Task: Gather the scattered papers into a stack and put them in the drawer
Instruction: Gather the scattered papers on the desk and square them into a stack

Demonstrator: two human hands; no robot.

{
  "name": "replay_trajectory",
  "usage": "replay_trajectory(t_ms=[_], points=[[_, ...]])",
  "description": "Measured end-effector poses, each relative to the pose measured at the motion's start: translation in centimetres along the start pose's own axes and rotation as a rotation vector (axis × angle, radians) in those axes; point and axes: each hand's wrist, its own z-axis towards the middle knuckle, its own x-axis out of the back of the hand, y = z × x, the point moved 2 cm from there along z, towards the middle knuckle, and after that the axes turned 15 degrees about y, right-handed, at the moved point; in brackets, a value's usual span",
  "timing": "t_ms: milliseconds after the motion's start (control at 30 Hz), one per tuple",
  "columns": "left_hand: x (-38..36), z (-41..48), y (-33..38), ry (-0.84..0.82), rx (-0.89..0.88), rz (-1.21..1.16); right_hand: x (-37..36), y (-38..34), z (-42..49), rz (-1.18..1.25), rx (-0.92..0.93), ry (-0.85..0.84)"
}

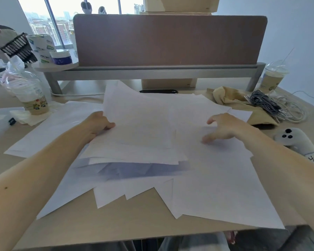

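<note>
Several white paper sheets (216,178) lie fanned out over the middle of the beige desk (134,221). My left hand (98,124) grips the left edge of a loose bundle of sheets (143,124) and holds it tilted up off the desk, casting a shadow on the papers below. My right hand (223,127) hovers over the sheets on the right with its fingers spread and holds nothing. More sheets (49,131) stretch out to the left under my left forearm. No drawer is in view.
A brown divider panel (169,38) on a grey shelf closes the back. Two plastic drink cups (34,102) (272,78) stand at left and right. A tan cloth (239,102), coiled cables (272,104) and a white controller (295,140) lie at the right.
</note>
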Motion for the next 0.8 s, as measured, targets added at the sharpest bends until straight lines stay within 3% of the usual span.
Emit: replay_trajectory(t_ms=[100,267,367,467,533,800], points=[[0.8,0.0,-0.2,-0.025,0.028,0.026,-0.6,2.4,-1.5,-0.123,-0.114,-0.112],[-1.7,-2.9,0.4,-0.184,0.037,-0.016,-2.2,2.6,-2.3,0.085,-0.199,0.180],[-3.1,-4.3,1.2,-0.221,0.046,-0.043,-1.0,3.2,-2.5,0.203,-0.247,0.246],[-4.2,-5.3,1.7,-0.274,0.076,-0.060,0.2,4.6,-3.2,0.361,-0.357,0.123],[-4.9,-6.0,1.9,-0.311,0.099,-0.068,0.1,5.3,-3.7,0.334,-0.407,0.047],[-7.0,-7.5,3.1,-0.408,0.128,-0.104,-0.2,5.8,-4.8,0.702,-0.536,-0.068]])
